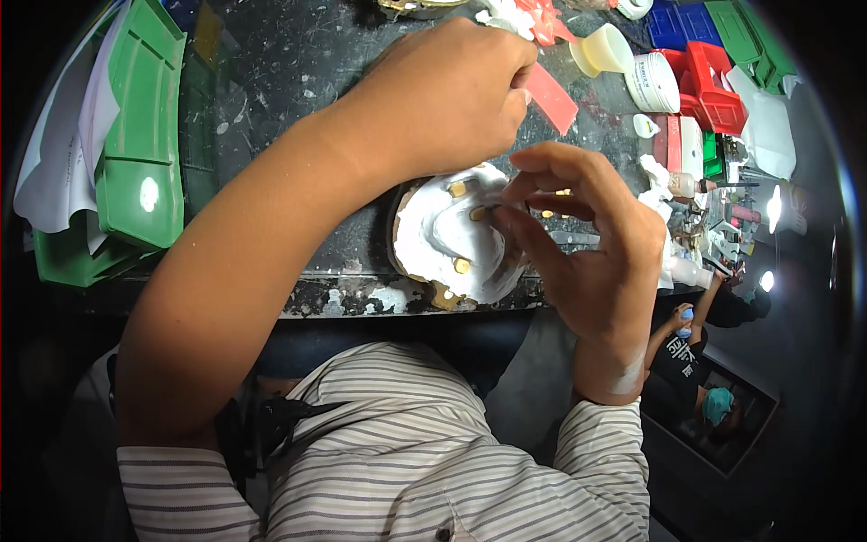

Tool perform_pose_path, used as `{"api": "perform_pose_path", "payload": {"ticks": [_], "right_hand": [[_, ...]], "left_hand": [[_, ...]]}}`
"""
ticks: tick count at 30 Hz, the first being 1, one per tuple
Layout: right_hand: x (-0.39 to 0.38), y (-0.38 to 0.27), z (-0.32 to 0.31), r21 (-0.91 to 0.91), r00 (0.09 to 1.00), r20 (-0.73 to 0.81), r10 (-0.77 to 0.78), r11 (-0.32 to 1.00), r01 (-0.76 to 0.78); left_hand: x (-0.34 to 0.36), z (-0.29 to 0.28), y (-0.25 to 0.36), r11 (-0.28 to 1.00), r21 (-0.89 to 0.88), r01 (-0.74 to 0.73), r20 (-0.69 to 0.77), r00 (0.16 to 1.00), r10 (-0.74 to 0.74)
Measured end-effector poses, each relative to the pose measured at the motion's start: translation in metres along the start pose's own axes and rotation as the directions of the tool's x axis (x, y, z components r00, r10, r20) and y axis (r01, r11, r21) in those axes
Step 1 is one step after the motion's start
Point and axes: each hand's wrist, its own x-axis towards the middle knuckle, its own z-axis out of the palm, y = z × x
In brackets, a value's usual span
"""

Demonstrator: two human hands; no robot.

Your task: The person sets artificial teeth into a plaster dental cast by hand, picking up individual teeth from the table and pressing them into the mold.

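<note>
My left hand is curled above the bench, its fingertips out of sight, beside a pink flat strip. What it holds, if anything, is hidden. My right hand has thumb and index close together at the right side of a white dental arch cast with small yellow blocks on it; whatever is between those fingertips is too small to make out. The cast rests near the front edge of the dark, paint-spotted bench.
Green trays with papers stand left. Behind my hands are a cream cup, a white tub, red bins and other clutter. A co-worker in a dark top is at the far right.
</note>
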Motion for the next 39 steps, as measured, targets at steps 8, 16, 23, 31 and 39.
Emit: {"api": "perform_pose_path", "payload": {"ticks": [8,16,23,31,39], "right_hand": [[0.008,-0.01,-0.009,-0.202,0.988,0.141,-0.064,0.975,0.092],[0.004,-0.017,-0.008,-0.342,0.977,0.174,-0.126,0.922,0.18],[-0.001,-0.009,-0.004,-0.347,0.956,0.194,-0.222,0.896,0.278],[0.0,-0.008,-0.007,-0.33,0.954,0.221,-0.201,0.906,0.267],[0.002,-0.006,-0.01,-0.315,0.957,0.208,-0.204,0.912,0.263]], "left_hand": [[0.0,-0.002,0.002,1.0,0.0,0.014,0.025,1.0,-0.014],[-0.001,0.001,0.0,0.999,0.029,-0.013,-0.002,1.0,0.013],[0.012,-0.024,0.016,0.993,-0.056,0.102,0.171,0.981,-0.091],[0.01,-0.019,0.014,0.988,-0.049,0.145,0.201,0.971,-0.133],[0.003,-0.027,0.019,0.99,-0.094,0.103,0.143,0.986,-0.089]]}}
